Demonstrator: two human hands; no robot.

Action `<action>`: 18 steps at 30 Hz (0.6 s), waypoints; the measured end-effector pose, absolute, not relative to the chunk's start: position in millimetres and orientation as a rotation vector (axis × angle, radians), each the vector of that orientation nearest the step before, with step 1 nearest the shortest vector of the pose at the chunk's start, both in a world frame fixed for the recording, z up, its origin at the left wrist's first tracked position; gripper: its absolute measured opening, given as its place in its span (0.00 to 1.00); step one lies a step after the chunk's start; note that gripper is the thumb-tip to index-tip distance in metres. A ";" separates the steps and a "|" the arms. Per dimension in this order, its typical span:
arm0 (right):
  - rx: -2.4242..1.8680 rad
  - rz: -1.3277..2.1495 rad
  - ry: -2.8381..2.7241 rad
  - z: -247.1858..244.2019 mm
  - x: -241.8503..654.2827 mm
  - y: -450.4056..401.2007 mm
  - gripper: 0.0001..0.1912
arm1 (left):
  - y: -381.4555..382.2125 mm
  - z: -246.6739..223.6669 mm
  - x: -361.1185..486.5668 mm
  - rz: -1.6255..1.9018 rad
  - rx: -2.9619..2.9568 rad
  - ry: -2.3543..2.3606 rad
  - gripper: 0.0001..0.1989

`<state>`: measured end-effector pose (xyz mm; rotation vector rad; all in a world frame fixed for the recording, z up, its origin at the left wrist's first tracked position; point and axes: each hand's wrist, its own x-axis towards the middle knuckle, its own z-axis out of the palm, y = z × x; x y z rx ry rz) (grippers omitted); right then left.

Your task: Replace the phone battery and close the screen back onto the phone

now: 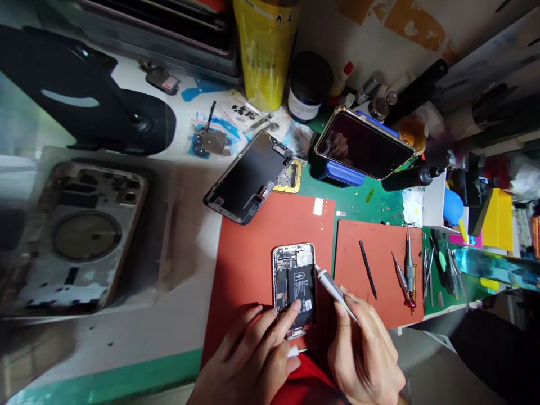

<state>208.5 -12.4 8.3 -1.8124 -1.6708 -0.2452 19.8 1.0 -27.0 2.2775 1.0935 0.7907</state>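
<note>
An opened phone (301, 287) lies on the red mat, its black battery and circuit board exposed. My left hand (257, 354) rests over its lower left part, with the index fingertip on the battery. A small white cap-like piece (293, 351) shows between that hand's thumb and curled fingers. Held like a pen in my right hand (365, 349) is a slim white and grey glue tube (335, 289). The tube's nozzle points at the phone frame's upper right edge, touching or very close to it. Above the phone lies a detached phone screen (251, 177), dark back facing up.
On the right mat lie a black stick (368, 270) and screwdrivers (408, 264). A phone (365, 143) leans on a blue stand. At the back stand a yellow can (268, 56) and a black jar (310, 84). Another phone housing (84, 236) sits at left.
</note>
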 end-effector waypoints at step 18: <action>-1.770 -0.161 -1.725 14.1 212.2 -17.7 0.13 | 2.4 -23.7 19.1 0.787 2.264 1.051 0.08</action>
